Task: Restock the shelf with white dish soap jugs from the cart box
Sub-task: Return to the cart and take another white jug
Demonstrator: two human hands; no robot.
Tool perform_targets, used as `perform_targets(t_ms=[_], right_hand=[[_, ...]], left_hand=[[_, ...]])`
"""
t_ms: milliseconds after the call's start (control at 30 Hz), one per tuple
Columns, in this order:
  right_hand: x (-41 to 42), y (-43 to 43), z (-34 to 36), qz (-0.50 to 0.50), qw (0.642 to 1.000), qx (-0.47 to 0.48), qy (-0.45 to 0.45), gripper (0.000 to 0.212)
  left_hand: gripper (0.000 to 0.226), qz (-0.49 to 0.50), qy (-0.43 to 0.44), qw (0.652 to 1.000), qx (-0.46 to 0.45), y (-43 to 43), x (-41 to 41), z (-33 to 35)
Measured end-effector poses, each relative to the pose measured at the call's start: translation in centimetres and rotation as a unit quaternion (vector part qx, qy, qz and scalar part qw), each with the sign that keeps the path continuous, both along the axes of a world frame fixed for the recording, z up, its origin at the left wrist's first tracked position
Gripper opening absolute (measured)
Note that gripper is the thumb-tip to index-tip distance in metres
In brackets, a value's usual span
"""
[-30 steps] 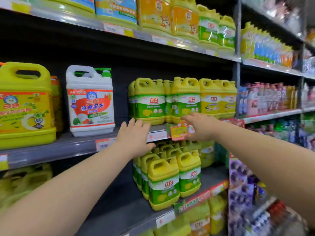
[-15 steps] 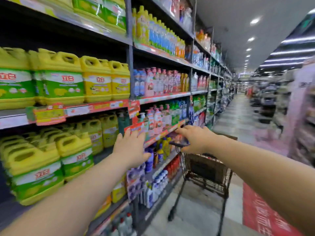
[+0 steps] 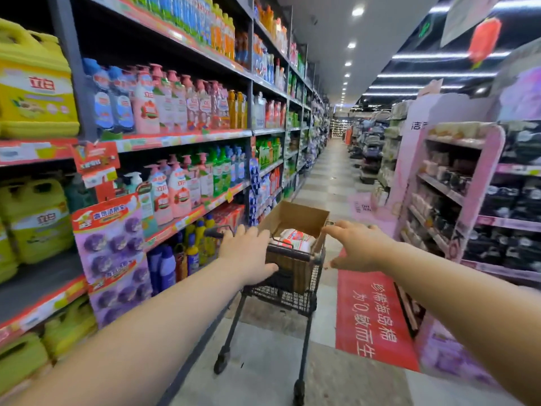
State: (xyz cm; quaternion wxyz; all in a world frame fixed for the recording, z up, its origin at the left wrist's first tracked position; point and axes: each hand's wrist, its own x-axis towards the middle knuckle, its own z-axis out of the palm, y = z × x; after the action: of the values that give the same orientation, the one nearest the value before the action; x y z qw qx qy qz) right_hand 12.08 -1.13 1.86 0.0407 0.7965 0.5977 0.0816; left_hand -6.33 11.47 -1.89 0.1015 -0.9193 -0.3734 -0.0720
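Note:
A small black wire cart (image 3: 288, 291) stands in the aisle ahead of me. In it sits an open cardboard box (image 3: 295, 219) with white dish soap jugs (image 3: 295, 240) with red labels showing inside. My left hand (image 3: 248, 254) reaches out over the cart's near left side, fingers straight, holding nothing. My right hand (image 3: 358, 246) is stretched toward the box's right edge, fingers spread and empty. The shelf (image 3: 38, 288) with yellow jugs is at my left.
Shelves of pink, blue and green soap bottles (image 3: 175, 104) run along the left. A pink display rack (image 3: 456, 183) stands on the right. A red floor mat (image 3: 371, 317) lies beside the cart. The tiled aisle runs on beyond the cart.
My view has swung right, from the shelf with one white jug to the aisle. Both hands have moved with it and now reach over the cart and its box.

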Motion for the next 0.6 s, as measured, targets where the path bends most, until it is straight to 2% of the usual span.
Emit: perform_targets(t_ms=[300, 433, 600], right_hand=[[10.7, 8.3, -2.4, -0.067, 0.997, -0.009, 0.038, 0.076], [15.2, 10.2, -4.4, -0.101, 0.993, -0.035, 0.055, 0.078], [21.8, 12.6, -6.2, -0.118, 0.989, -0.045, 0.076, 0.075]], left_hand=[[0.074, -0.066, 0.014, 0.997, -0.027, 10.8, 13.1, -2.3], [0.068, -0.099, 0.035, 0.994, -0.042, 13.3, 17.9, -4.2], [0.073, -0.113, 0.035, 0.992, -0.04, 16.3, 24.5, -6.4]])
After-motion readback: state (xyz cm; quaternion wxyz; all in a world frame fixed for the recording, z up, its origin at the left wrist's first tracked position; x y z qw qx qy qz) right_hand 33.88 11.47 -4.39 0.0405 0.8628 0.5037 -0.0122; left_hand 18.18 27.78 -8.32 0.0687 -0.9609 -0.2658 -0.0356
